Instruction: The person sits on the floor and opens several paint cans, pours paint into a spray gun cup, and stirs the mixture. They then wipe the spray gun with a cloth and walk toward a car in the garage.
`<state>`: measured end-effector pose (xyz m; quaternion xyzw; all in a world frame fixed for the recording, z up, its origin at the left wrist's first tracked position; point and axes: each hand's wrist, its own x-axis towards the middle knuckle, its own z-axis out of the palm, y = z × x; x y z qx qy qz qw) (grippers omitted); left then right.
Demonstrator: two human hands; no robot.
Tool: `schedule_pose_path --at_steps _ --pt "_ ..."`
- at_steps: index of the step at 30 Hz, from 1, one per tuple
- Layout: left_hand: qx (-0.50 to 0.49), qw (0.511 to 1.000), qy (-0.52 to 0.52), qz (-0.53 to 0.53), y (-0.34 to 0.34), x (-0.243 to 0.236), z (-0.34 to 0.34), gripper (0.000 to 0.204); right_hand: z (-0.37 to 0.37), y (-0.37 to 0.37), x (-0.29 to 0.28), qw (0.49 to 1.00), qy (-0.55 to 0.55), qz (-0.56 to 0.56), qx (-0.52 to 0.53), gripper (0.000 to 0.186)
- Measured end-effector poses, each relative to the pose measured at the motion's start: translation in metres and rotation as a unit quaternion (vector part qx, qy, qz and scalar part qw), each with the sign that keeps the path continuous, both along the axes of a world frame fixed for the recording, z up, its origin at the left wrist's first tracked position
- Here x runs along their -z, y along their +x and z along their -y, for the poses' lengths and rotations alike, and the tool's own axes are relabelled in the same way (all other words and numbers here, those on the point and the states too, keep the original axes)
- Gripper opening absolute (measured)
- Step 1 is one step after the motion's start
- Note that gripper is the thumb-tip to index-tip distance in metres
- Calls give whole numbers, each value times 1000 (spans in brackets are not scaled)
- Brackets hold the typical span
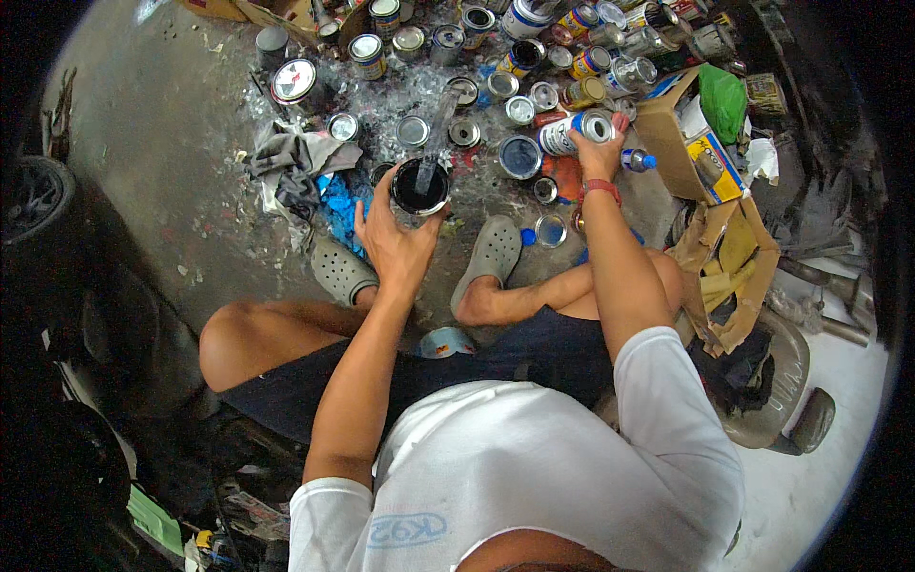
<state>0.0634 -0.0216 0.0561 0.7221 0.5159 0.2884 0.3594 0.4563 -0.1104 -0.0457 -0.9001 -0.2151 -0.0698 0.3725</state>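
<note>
My left hand point(398, 243) is wrapped round an open can of black paint point(408, 196), held up in front of me. A clear flat stirring stick point(440, 129) stands in that can, its top leaning away from me. To the right, my right hand point(599, 154) grips a white and blue paint can point(558, 136), which lies tilted with its round top toward the right. Just left of this can is a round tin with a dark blue-grey top point(520, 156). A small bottle with a blue cap point(639, 160) stands beside my right wrist.
Several paint cans and jars point(591, 63) crowd the floor ahead. Grey rags point(300, 162) lie to the left, near a large lidded can point(294, 82). On the right stand a cardboard box with a green bag point(722, 103) and a torn carton point(729, 276). A wheel point(36, 198) is at far left.
</note>
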Motion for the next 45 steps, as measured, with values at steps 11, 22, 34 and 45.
schedule_pose_path --at_steps 11,22,34,45 --pt "18 999 -35 -14 2 7 -5 80 -1 -63 10 985 20 -126 120 126" --pt "66 998 -3 -8 -1 15 10 81 -24 -150 -96 864 166 -382 -284 64" --pt "137 990 -20 -13 -22 13 25 79 -8 -244 -195 850 -81 -50 -518 22" --pt "118 990 -57 -50 -2 72 44 77 10 -242 -133 874 -86 -186 -441 26"
